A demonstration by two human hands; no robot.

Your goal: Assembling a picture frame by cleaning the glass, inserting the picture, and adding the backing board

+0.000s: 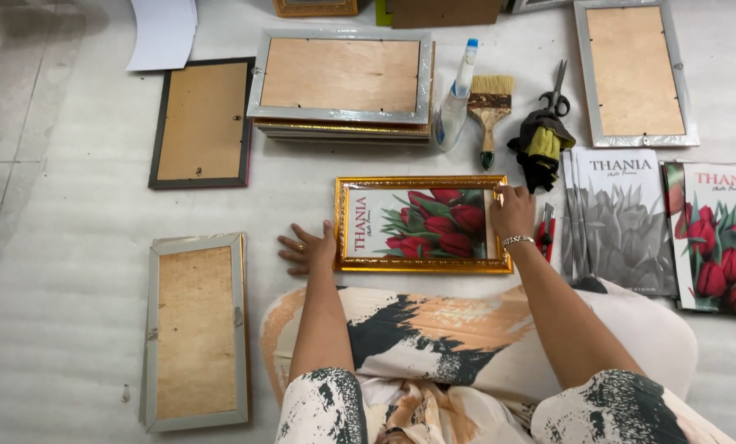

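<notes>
Resting on the floor before my knees: gold frame (421, 224) holding a red tulip print. Left hand (306, 249), released, lies flat against its left edge; right hand (512, 211) presses its upper right corner, grasping nothing. Brush (489, 111), spray bottle (454, 103), scissors (555, 90) behind. Risk: uneven pressure could skew the print.

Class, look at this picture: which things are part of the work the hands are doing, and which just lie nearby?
In hand:
left hand, flat beside the frame
right hand, on the frame's right edge
gold frame with tulip print

Lying about:
spray bottle
paintbrush
scissors
stacked frames
</notes>
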